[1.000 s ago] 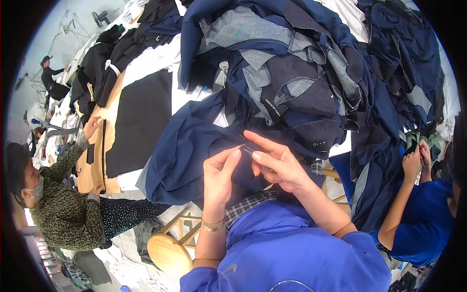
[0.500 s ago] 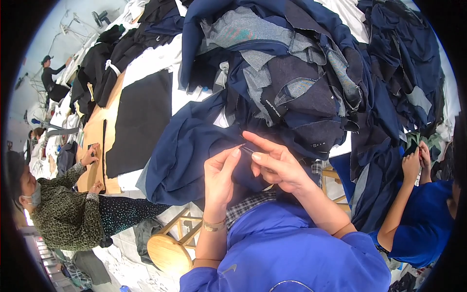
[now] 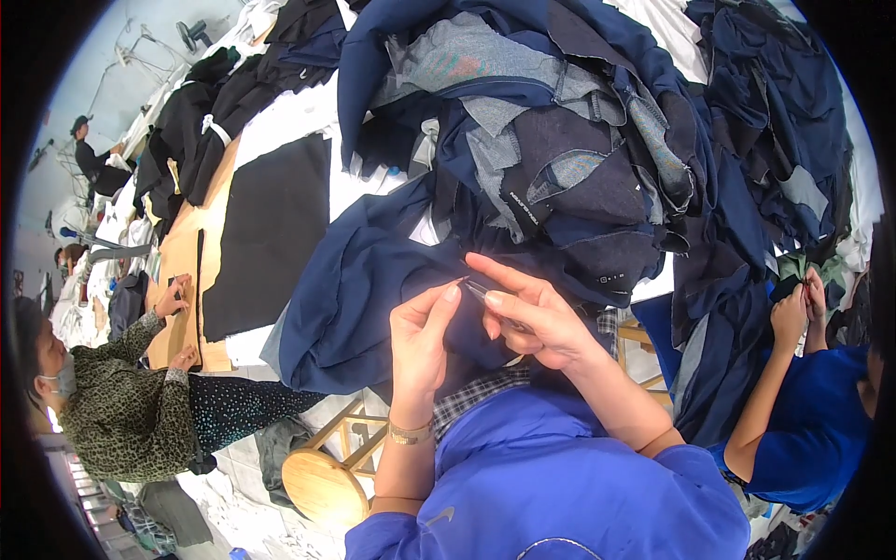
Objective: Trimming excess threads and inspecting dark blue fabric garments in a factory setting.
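My left hand [image 3: 422, 338] is closed in a pinch, thumb against index finger. A tiny reddish bit shows at its fingertips, too small to name. In my right hand [image 3: 537, 322] is a small, slim, pointed metal tool [image 3: 477, 289], held between thumb and fingers with the index finger stretched forward. Its tip reaches close to my left fingertips; whether they touch I cannot tell. Most of the tool is hidden in the hand. Beneath both hands lies a navy blue cloth [image 3: 350, 280], bunched over the table's near edge and down toward my lap.
A big heap of dark denim pieces [image 3: 569, 149] rises just ahead. Black fabric panels [image 3: 271, 233] lie to the left, where a person in a leopard-print top [image 3: 121, 392] works. Another person in blue [image 3: 803, 420] handles cloth at right. A wooden stool [image 3: 327, 485] stands lower left.
The metal tool in my right hand has tilted slightly and catches more light. My hands stay almost in place. At the far left, a distant person has drawn an arm back.
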A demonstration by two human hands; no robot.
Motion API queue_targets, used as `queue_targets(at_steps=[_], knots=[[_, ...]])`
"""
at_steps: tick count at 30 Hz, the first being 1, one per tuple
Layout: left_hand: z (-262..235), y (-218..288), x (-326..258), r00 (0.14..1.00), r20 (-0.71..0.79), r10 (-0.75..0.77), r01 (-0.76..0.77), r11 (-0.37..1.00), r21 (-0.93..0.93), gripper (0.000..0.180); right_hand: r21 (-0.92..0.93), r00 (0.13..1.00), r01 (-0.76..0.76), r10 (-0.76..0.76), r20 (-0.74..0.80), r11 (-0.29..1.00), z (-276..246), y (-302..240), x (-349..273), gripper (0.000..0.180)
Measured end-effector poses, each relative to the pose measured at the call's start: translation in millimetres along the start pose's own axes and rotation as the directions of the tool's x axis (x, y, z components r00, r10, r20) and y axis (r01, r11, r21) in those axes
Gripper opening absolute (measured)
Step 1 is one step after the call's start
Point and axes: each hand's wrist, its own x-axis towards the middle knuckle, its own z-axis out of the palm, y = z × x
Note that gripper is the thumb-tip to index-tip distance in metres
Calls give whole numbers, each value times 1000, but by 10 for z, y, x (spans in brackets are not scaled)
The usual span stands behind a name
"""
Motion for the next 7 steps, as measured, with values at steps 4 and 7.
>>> queue_targets(at_steps=[4, 7], knots=[[-2, 18, -14, 1000, 24, 17, -18, 999, 35, 20, 4, 1000, -3, 3, 3, 1000, 12, -12, -6, 47], [-8, 27, -9, 999, 44, 21, -24, 997, 67, 20, 9, 1000, 3, -3, 10, 1000, 10, -10, 6, 47]])
